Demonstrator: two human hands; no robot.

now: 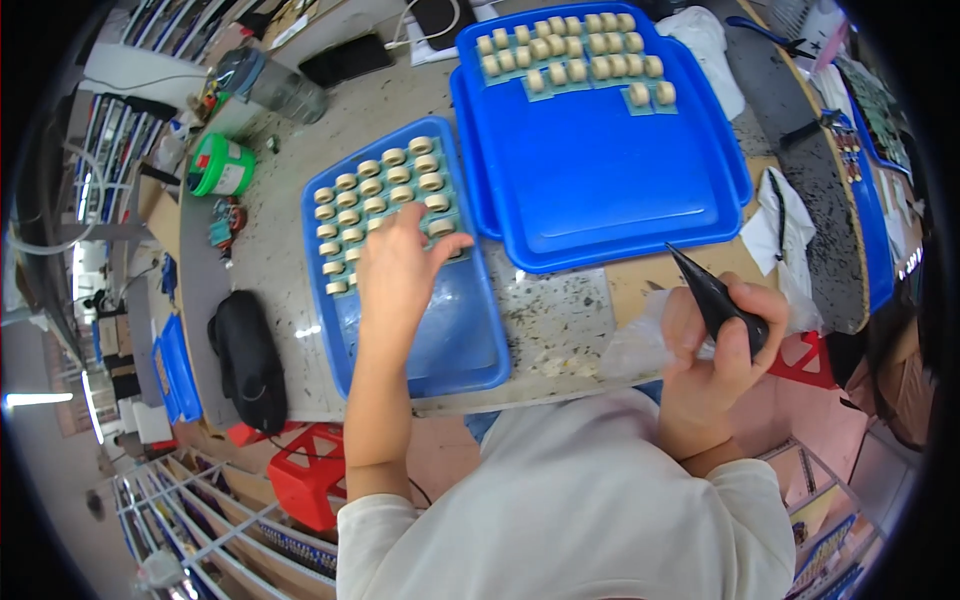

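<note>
My left hand [395, 268] reaches over the smaller blue tray [430, 335], its thumb spread away from the fingers. The fingertips are near or on the cream ring-shaped parts [370, 187], which stand in rows on small green circuit boards; exact contact cannot be made out. Nothing shows in that hand. My right hand [735, 350] is closed around a black cone-shaped bag [703, 285], its narrow tip pointing up and left. Beyond it, the larger blue tray [610, 190] holds more cream ring-shaped parts [573, 46] on green boards along its far side.
A clear plastic bag [640, 345] lies at the table's front edge. On the left are a black case [248, 355], a green tub [228, 165] and a clear jar [290, 92]. White cloth [795, 225] lies at the right. A red stool [308, 475] stands below the table.
</note>
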